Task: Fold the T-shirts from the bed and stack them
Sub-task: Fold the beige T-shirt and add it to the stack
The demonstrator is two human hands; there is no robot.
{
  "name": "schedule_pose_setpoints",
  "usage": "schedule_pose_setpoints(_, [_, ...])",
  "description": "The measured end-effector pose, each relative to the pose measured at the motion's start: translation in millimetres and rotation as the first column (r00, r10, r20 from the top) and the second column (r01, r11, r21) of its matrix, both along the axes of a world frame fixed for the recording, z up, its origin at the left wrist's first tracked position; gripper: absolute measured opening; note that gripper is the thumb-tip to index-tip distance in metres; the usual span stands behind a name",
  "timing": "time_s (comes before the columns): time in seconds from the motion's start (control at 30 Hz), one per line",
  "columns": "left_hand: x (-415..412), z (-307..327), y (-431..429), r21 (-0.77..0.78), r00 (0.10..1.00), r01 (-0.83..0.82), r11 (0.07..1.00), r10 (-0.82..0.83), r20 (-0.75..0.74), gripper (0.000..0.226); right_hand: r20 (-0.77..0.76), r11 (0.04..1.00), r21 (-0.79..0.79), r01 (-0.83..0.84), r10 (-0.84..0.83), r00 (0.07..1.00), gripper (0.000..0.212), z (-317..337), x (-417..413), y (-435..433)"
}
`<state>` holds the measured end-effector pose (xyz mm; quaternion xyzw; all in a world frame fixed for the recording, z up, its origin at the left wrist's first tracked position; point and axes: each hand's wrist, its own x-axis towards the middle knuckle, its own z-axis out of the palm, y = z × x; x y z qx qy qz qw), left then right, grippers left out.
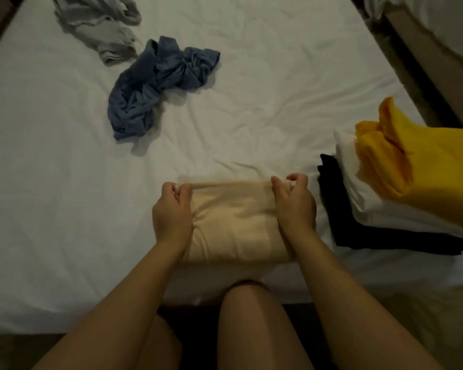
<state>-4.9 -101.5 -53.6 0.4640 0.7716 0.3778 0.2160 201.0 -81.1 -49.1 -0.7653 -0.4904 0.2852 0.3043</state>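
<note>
The white bed spreads under and beyond the folded beige shirt, which lies at its near edge. A stack of folded shirts, black under white under yellow, sits just right of the beige shirt, a crumpled blue shirt lies well beyond it to the left, and a grey shirt farther still. The left hand and right hand each pinch a far corner of the beige shirt, whose body lies between the wrists.
</note>
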Motion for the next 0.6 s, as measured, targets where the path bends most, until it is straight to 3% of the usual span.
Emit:
schedule_pose_setpoints(0.1, [2,10,-13,-0.118,0.994,-0.031,0.992,0.043,0.099,0.035,-0.109,0.999,-0.049,0.024,-0.029,0.994,0.058,5,6,-17])
schedule_pose_setpoints(0.23, [3,13,-49,-0.21,0.998,0.029,0.977,-0.018,0.057,0.057,-0.152,0.994,-0.11,-0.006,-0.011,0.988,0.082,8,5,-60])
schedule_pose_setpoints(0.37, [2,9,-64,-0.186,0.998,0.021,0.982,-0.009,0.07,0.071,-0.068,0.997,-0.069,0.034,-0.038,0.997,0.088,5,0,-84])
schedule_pose_setpoints(0.47, [2,14,-64,-0.248,0.991,0.043,0.968,-0.011,0.13,0.084,-0.18,0.992,-0.12,0.03,-0.052,0.982,0.083,14,-1,-79])
schedule_pose_setpoints(0.6, [2,31,-55,-0.35,0.957,0.231,0.908,-0.148,0.248,0.096,-0.145,0.963,-0.204,-0.174,0.147,0.978,0.085,26,1,-56])
